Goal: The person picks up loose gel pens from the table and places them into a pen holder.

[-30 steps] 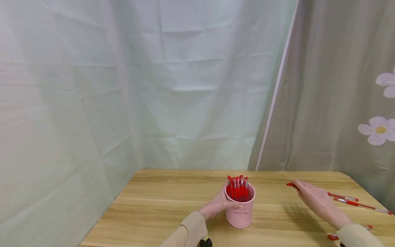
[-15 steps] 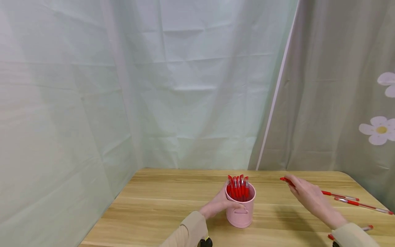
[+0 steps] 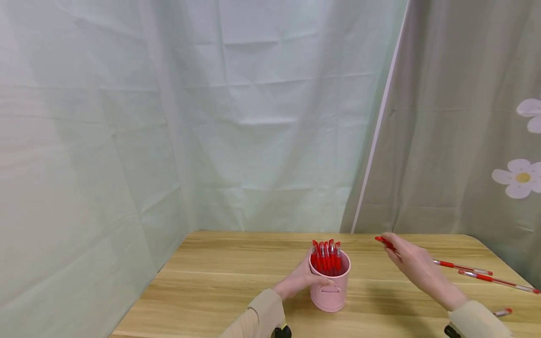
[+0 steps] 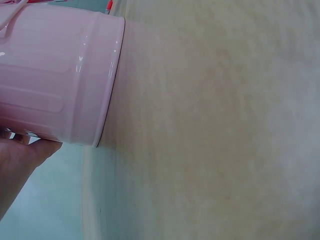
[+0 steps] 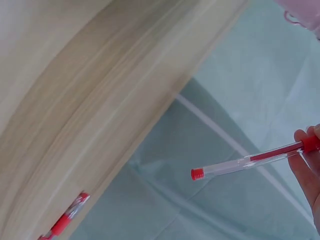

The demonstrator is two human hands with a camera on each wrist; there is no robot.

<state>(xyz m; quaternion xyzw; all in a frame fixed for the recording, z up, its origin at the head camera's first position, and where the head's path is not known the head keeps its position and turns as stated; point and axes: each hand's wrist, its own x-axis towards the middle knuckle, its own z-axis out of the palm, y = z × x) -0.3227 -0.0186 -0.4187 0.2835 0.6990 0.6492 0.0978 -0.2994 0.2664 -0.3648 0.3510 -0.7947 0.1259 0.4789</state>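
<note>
A pink bucket-shaped pen holder [image 3: 329, 298] stands upright on the table, with several red-capped pens [image 3: 325, 258] inside, caps up. My left hand [image 3: 302, 278] grips its left side, thumb across the front near the rim. In the left wrist view the holder [image 4: 55, 75] fills the upper left, with part of the left hand [image 4: 22, 155] below it. Above the table, right of the holder, my right hand [image 3: 412, 263] pinches a red pen [image 3: 384, 243]. The right wrist view shows this pen's clear barrel [image 5: 230, 166] with its red end plug.
On the right of the wooden table [image 3: 220, 281] lie a red pen [image 3: 462, 267], another pen [image 3: 498, 282] beside it, and a third pen [image 3: 503, 312], partly hidden by the right sleeve [image 3: 477, 319]. Pale curtains [image 3: 270, 141] hang behind the table.
My right hand has moved left and slightly up with the pen, uncovering more of a pen lying on the table. The left hand and the holder have stayed in place.
</note>
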